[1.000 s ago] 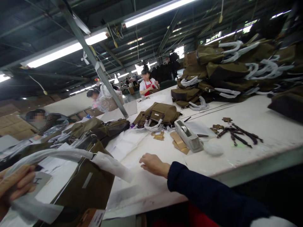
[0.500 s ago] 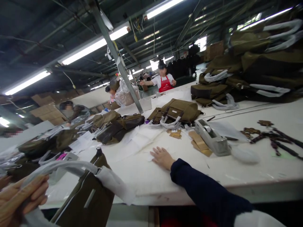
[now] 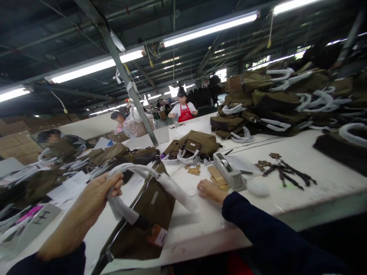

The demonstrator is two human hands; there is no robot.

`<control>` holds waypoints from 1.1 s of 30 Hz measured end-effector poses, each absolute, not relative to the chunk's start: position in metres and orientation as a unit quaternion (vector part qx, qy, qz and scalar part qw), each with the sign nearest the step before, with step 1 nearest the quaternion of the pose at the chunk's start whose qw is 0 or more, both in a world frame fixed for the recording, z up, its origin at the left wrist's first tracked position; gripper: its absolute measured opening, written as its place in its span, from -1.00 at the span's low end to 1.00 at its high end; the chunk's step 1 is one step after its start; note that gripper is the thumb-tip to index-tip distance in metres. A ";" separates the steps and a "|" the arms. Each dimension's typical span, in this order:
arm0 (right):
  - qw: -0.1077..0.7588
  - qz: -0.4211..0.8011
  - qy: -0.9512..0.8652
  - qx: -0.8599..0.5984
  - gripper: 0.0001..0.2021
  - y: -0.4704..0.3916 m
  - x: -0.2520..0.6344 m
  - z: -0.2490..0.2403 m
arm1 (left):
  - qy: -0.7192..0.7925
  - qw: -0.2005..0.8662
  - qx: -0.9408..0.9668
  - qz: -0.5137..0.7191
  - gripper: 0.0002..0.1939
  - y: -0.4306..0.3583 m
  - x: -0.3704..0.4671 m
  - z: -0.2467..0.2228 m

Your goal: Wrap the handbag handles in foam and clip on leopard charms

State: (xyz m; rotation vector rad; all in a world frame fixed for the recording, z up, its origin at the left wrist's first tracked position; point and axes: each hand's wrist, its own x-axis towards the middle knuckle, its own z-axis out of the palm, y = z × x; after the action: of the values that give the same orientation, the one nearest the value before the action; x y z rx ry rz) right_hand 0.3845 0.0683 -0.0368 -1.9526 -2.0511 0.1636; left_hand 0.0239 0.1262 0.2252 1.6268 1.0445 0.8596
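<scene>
My left hand (image 3: 107, 186) is closed round the white-wrapped handle of an olive bag (image 3: 149, 206), which hangs tilted at the table's front edge. An orange and white tag (image 3: 157, 235) shows low on the bag. My right hand (image 3: 210, 191) rests on the white table (image 3: 197, 236) with its fingers curled in; whether anything is under them is hidden. Just beyond it lie brown card pieces (image 3: 218, 177) and a grey tape dispenser (image 3: 229, 171).
Olive bags (image 3: 197, 143) lie mid-table, with a large pile (image 3: 275, 97) at the back right. Dark straps (image 3: 286, 173) lie on the right. More bags and papers (image 3: 70, 187) cover the left. A person in a red apron (image 3: 185, 110) stands across the table.
The view has turned right. My left hand has brought the bag up and rightward, and its tag now shows. The spread fingers of my right hand have curled in, nearer the tape dispenser.
</scene>
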 end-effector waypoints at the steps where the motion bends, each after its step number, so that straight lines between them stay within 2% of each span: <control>1: 0.153 0.062 -0.717 -0.677 -0.85 0.068 0.386 -0.038 | 0.417 0.504 0.666 0.358 -0.61 0.131 0.034 0.220; 3: 0.161 0.068 -0.710 -0.682 -0.91 0.070 0.389 -0.042 | 0.395 0.527 0.661 0.360 -0.62 0.140 0.051 0.211; 6: 0.192 0.077 -0.678 -0.706 -0.86 0.074 0.393 -0.045 | 0.374 0.534 0.671 0.353 -0.63 0.150 0.072 0.201; 10: 0.281 0.100 -0.618 -0.727 -0.85 0.077 0.403 -0.037 | 0.373 0.535 0.679 0.337 -0.62 0.153 0.091 0.198; 16: 0.446 0.163 -0.535 -0.699 -0.80 0.073 0.411 0.000 | 0.381 0.572 0.665 0.292 -0.62 0.151 0.110 0.202; 20: 0.514 0.240 -0.536 -0.625 -0.80 0.068 0.398 0.038 | 0.367 0.611 0.648 0.266 -0.65 0.156 0.112 0.203; 25: 0.530 0.372 -0.590 -0.482 -0.71 0.064 0.364 0.082 | 0.366 0.654 0.604 0.272 -0.60 0.164 0.104 0.202; 29: 0.501 0.470 -0.623 -0.374 -0.68 0.069 0.335 0.107 | 0.393 0.644 0.603 0.261 -0.82 0.167 0.098 0.200; 33: 0.474 0.486 -0.634 -0.371 -0.69 0.083 0.313 0.119 | 0.389 0.644 0.615 0.237 -0.86 0.165 0.097 0.198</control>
State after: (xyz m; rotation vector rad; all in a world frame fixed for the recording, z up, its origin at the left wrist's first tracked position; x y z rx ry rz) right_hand 0.3129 0.0830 0.1195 -0.9089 -1.5501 1.1891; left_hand 0.0966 0.1646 0.1984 1.4002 0.8850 0.5395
